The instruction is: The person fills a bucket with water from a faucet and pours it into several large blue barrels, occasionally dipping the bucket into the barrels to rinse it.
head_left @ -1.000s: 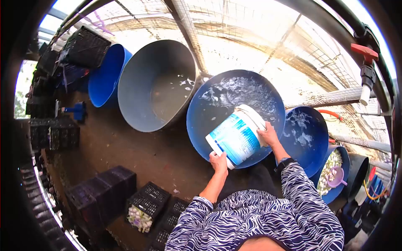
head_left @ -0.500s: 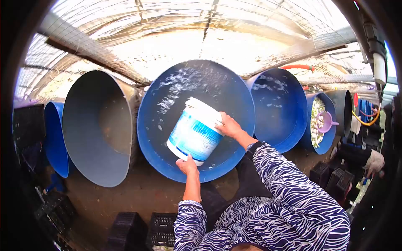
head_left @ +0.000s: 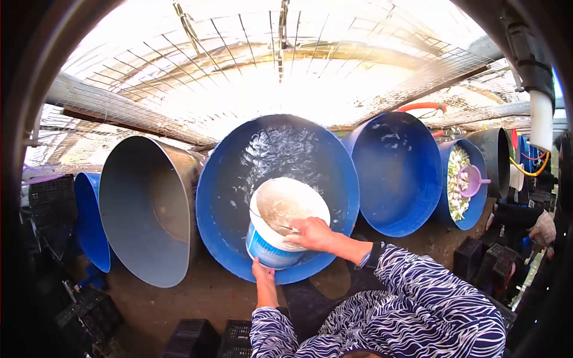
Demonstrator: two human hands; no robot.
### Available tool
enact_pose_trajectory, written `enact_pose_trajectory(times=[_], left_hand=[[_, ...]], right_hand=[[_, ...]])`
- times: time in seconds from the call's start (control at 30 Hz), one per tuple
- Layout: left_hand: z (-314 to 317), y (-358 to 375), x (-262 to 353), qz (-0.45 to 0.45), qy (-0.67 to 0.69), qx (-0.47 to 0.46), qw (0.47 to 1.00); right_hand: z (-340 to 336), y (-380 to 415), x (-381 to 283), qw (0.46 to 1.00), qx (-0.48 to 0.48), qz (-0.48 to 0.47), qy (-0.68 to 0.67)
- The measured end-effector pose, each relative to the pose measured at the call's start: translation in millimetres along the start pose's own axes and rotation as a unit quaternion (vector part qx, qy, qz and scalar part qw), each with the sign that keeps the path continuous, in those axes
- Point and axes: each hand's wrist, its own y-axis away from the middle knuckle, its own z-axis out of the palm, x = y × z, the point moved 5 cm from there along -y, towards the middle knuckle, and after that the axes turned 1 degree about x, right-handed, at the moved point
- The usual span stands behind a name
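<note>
One bucket (head_left: 270, 250) is in my grip, over the near part of the round tub (head_left: 210, 238) with water (head_left: 280, 146); whether it touches this water, I cannot tell. My right hand (head_left: 311, 232) has its fingers closed at the bucket's upper rim, my left hand (head_left: 262, 272) is gripping its bottom edge, and a grey barrel (head_left: 116, 218) stands to the left of the tub.

Inside a rough, mesh-sided work shed, apparently for washing vegetables.
Enclosed by wire mesh (head_left: 122, 107) and bright daylight, floored in dark brown (head_left: 221, 297), lined with a big grey tub (head_left: 128, 221) and round blue tubs (head_left: 216, 232), with water in the nearest and pale vegetables (head_left: 458, 206) farther right; also equipped with a white pipe (head_left: 542, 122) and black crates (head_left: 192, 339).
</note>
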Motion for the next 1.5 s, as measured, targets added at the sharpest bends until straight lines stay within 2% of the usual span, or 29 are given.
enact_pose_trajectory(times=[0.1,0.23,0.33,0.37,0.47,0.6,0.63,0.67,0.73,0.77,0.9,1.0,1.1,1.17,1.37,1.4,1.47,1.5], left_hand=[[1.7,25.8,-4.6,0.014,0.004,-0.017,1.0],[29.5,124.2,-10.2,0.022,0.037,-0.053,0.998],[67.6,184.5,2.3,0.058,0.035,-0.074,0.995],[83.3,210.3,10.9,0.092,0.019,-0.124,0.988],[128.8,300.4,47.0,0.221,-0.049,-0.174,0.958],[178.3,421.2,82.4,0.338,0.006,-0.308,0.889],[186.1,446.9,87.2,0.369,0.004,-0.329,0.869],[191.6,470.0,89.2,0.398,0.001,-0.349,0.848],[195.9,508.4,87.4,0.422,0.001,-0.341,0.84],[195.6,517.6,86.3,0.433,0.003,-0.338,0.835],[164.0,494.4,80.7,0.422,0.016,-0.312,0.851],[120.5,439.9,70.2,0.422,0.029,-0.23,0.876],[76.1,376.5,59.7,0.403,0.017,-0.148,0.903],[55.8,340.4,55.9,0.379,-0.002,-0.109,0.919],[41.2,230.3,43.3,0.341,-0.052,-0.022,0.938],[50.9,223.1,45.3,0.333,-0.034,-0.056,0.941],[71.5,195.1,47.8,0.364,-0.051,-0.034,0.929],[75.3,169.0,49.2,0.37,-0.082,0.019,0.925]], right_hand=[[-32.8,-0.6,-17.6,1.0,0.017,0.025,0.007],[-89.0,18.0,-35.7,1.0,0.019,0.002,0.024],[-153.7,24.5,-44.2,0.99,0.118,-0.047,0.055],[-176.3,26.5,-41.5,0.986,0.148,-0.045,0.061],[-239.9,36.8,-37.6,0.967,0.252,-0.045,0.011],[-295.9,58.1,-45.6,0.945,0.325,0.0,-0.043],[-306.0,66.2,-56.1,0.934,0.345,-0.032,-0.088],[-307.9,70.8,-60.0,0.933,0.351,-0.026,-0.078],[-309.8,80.7,-64.7,0.93,0.362,-0.01,-0.053],[-311.7,84.6,-67.1,0.942,0.329,0.026,-0.066],[-263.6,73.5,-56.6,0.941,0.324,-0.01,-0.101],[-197.2,52.5,-55.0,0.951,0.287,-0.031,-0.114],[-126.1,35.7,-52.8,0.981,0.173,0.001,-0.088],[-69.3,19.4,-29.8,0.985,0.144,0.028,-0.092],[33.3,-14.6,38.0,0.986,0.08,0.114,-0.088],[38.0,-22.5,48.0,0.985,0.075,0.133,-0.085],[42.1,-37.2,70.4,0.979,0.07,0.173,-0.079],[45.1,-43.3,79.7,0.976,0.06,0.188,-0.087]])
